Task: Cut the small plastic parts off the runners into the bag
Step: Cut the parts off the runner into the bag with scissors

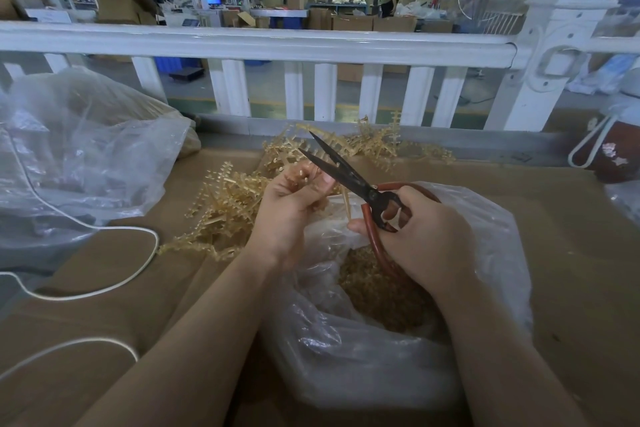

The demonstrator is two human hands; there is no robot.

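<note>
Left hand (294, 204) pinches a runner (313, 180), right hand (426, 236) grips spread scissors (349, 177) above bag (346, 350)

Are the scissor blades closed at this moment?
No, the scissors in the right hand have their two dark blades spread apart in a V beside the left hand.

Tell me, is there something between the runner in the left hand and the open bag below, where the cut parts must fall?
Nothing visible blocks the drop. The left hand holds the runner above the mouth of the bag. The right hand grips the scissors, blades open, beside it, not under it.
</note>
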